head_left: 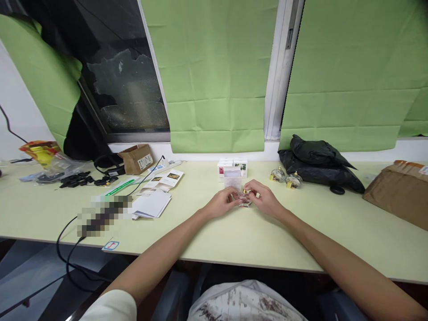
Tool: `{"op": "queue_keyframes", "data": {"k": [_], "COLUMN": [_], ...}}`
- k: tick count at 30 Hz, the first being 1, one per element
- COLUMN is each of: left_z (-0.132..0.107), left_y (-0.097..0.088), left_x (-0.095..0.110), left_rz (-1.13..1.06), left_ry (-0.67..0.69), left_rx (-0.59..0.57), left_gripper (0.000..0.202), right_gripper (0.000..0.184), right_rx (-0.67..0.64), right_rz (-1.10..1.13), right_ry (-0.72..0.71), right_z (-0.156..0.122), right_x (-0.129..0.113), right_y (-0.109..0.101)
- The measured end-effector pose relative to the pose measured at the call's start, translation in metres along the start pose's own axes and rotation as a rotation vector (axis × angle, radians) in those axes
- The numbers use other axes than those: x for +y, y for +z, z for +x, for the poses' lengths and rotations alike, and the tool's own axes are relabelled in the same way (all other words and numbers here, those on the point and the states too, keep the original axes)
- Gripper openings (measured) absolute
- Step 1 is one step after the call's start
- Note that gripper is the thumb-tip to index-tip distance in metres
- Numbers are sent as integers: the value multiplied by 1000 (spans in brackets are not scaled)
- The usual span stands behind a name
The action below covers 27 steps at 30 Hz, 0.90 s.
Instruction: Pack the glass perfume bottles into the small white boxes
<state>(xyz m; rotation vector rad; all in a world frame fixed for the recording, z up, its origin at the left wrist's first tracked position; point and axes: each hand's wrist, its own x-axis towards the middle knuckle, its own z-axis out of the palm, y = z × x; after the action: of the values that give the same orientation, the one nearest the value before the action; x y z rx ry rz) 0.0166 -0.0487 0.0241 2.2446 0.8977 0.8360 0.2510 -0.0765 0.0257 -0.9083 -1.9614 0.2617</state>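
Note:
A small clear glass bottle (245,201) with a pinkish tint and a gold neck, like a perfume bottle, stands on the table between my hands. My left hand (221,201) grips its left side. The fingers of my right hand (264,197) are closed at the gold top; whether a separate piece is pinched there is hidden. Right behind the bottle is an upright white box with a clear front (232,179). Two small white printed boxes (233,163) stand behind that.
Two round glass bottles with gold tops (293,180) stand to the right, before black plastic bags (317,165). A cardboard box (397,194) lies far right. Leftward are folded white cartons (153,203), a cable, black parts (77,179) and an open brown box (136,159).

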Motion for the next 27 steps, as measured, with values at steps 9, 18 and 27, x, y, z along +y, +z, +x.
{"op": "queue_keyframes", "data": {"k": [9, 18, 27], "left_z": [-1, -1, -1], "left_y": [0, -1, -1], "left_x": [4, 6, 6], "left_rz": [-3, 5, 17], "left_ry": [-9, -3, -10], "left_rx": [-9, -14, -22], "left_gripper": [47, 47, 48], "right_gripper": [26, 23, 20], "right_rx": [-50, -42, -34], "right_rz": [-36, -36, 19], "right_ry": [-1, 9, 37], "right_z": [1, 5, 7], "right_x": [-10, -7, -5], "right_y": [-1, 1, 1]}}
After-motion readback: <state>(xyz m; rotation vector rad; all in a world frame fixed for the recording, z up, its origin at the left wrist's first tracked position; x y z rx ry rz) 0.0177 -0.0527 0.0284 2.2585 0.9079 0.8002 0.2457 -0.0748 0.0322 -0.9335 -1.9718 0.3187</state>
